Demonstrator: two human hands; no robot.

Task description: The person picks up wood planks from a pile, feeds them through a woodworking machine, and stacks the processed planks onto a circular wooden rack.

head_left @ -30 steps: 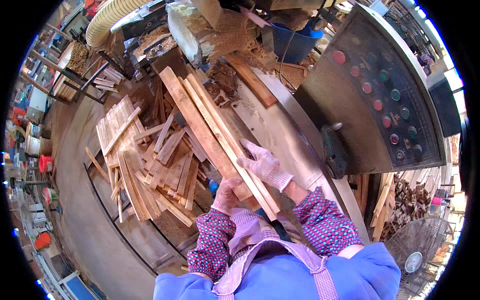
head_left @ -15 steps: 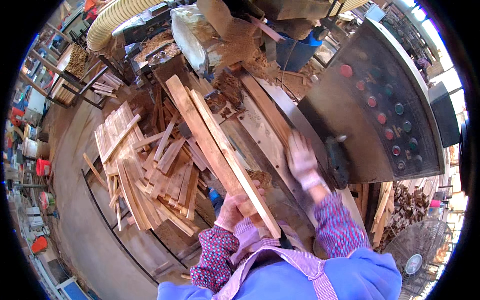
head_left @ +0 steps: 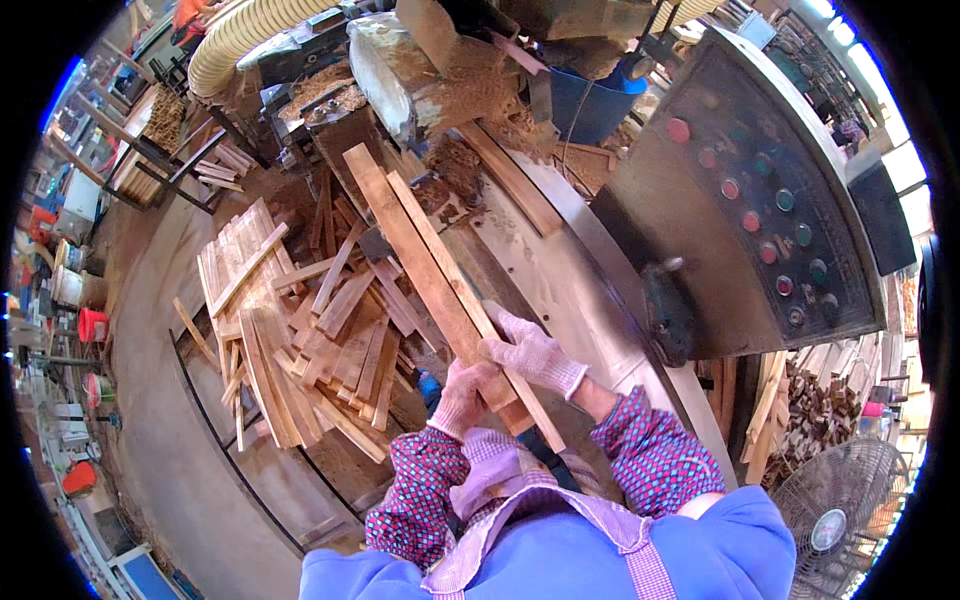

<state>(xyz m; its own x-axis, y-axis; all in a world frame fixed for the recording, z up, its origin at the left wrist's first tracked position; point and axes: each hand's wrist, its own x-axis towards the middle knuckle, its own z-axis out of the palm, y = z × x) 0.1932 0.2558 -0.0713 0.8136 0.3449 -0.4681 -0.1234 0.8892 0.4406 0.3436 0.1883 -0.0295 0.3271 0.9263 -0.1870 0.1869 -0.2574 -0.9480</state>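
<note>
A: State the position of the pieces.
B: One wide wooden board (head_left: 428, 275) and one narrow wooden strip (head_left: 462, 290) lie side by side, lengthwise, in front of the person, their far ends angled up and left. The pile of boards (head_left: 350, 340) is to the left; the pale machine bed (head_left: 575, 285) is to the right.

A: Condition of the hands?
B: The left hand (head_left: 463, 398) is closed around the near part of the wide board. The right hand (head_left: 535, 352) pinches the narrow strip, thumb toward the left hand. Both are gloved. Fingers beneath the wood are hidden; whether the hands touch each other, I cannot tell.

A: Handling assessment?
B: Judged stiff, moderately light and not fragile. The strip should flex more than the board. Dust could make the faces slippery, and edges may splinter.

A: Recommended hold?
B: By the long edges, nearer mid-length; a grip this close to the near end likely leaves the far end heavy.
</note>
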